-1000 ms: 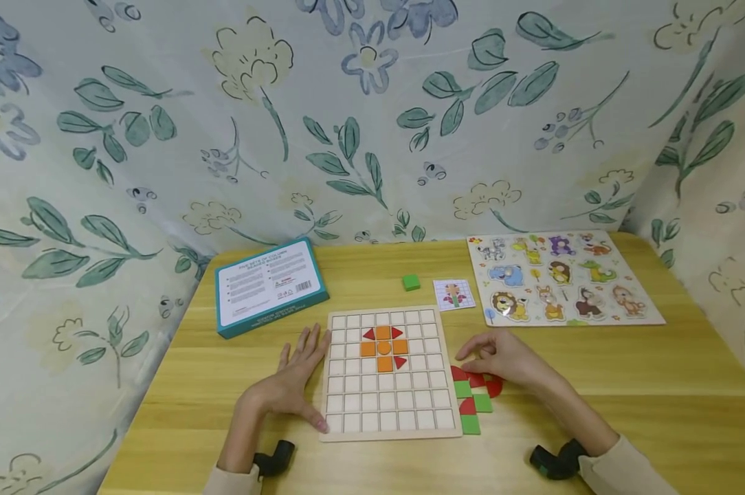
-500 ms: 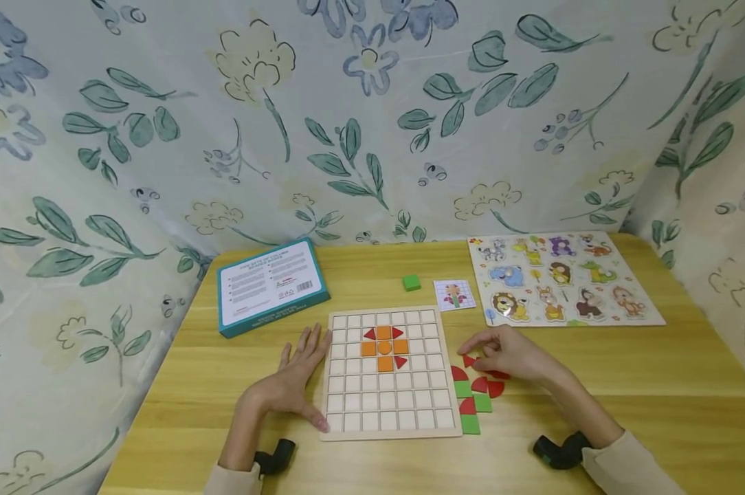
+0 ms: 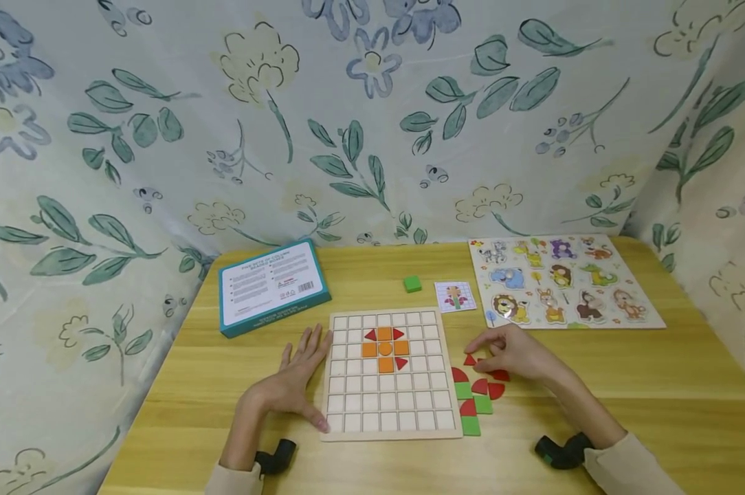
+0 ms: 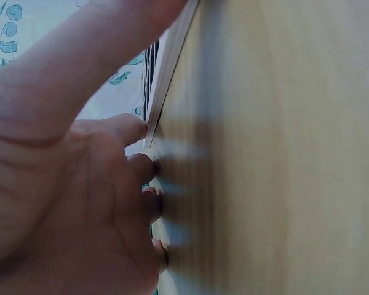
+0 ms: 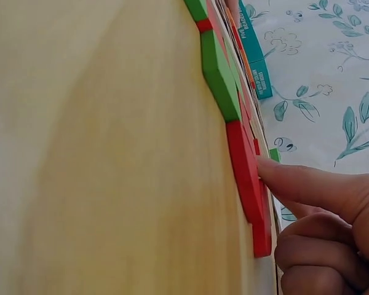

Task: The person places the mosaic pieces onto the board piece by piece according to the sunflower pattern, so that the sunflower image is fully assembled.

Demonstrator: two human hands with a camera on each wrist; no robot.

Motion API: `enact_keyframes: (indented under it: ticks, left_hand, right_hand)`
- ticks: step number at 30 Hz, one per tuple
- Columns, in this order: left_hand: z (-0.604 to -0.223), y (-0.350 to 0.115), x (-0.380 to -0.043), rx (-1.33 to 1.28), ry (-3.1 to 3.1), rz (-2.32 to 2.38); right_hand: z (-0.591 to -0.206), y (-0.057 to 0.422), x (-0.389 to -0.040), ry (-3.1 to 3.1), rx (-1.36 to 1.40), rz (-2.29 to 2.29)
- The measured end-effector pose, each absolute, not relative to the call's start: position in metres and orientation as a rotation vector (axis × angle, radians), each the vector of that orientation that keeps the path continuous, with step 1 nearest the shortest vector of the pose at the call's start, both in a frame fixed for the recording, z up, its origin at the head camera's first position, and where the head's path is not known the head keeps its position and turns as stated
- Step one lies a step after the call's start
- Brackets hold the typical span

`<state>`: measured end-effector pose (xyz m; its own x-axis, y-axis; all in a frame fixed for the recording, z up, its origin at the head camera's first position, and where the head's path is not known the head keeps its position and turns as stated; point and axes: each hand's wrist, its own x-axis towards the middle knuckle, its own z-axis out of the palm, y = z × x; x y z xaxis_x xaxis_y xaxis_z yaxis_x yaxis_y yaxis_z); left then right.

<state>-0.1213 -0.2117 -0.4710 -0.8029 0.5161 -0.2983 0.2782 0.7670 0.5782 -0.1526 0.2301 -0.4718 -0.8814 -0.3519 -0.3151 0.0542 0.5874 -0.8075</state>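
Note:
A pale wooden grid board [image 3: 354, 402] lies flat, with orange squares [image 3: 384, 333], an orange disc [image 3: 385, 348] and red triangles [image 3: 370, 335] in its cells. Along the board's left edge my left hand [image 3: 288, 385] rests with fingers spread, thumb at the lower corner. My right hand [image 3: 515, 352] is over the loose tiles to the board's right, index finger and thumb at either side of a small red triangle tile [image 3: 469, 359]. Its other fingers curl inward in the right wrist view, where a fingertip [image 5: 268, 166] meets the red tiles [image 5: 243, 175].
Green squares [image 3: 482, 404] and red quarter-round tiles [image 3: 497, 390] lie beside the board. Behind it are a green block [image 3: 412, 284] and a pattern card [image 3: 455, 296]. A teal-edged box [image 3: 273, 285] stands back left; an animal puzzle [image 3: 564, 282] lies back right.
My right hand has drawn slightly right and back among the red tiles, baring the small triangle and spreading the pieces under it. The left hand stays at the board's edge.

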Motion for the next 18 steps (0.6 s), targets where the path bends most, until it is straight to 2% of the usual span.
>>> enact_keyframes:
  ticks: [10, 18]
  left_hand:
    - [-0.472, -0.212, -0.121, 0.597, 2.513, 0.738]
    - [-0.472, -0.212, -0.121, 0.602, 2.509, 0.735]
  right_hand:
    - [-0.470, 0.221, -0.151, 2.465, -0.256, -1.287]
    - [-0.461, 0.162, -0.144, 2.408, -0.191, -1.410]
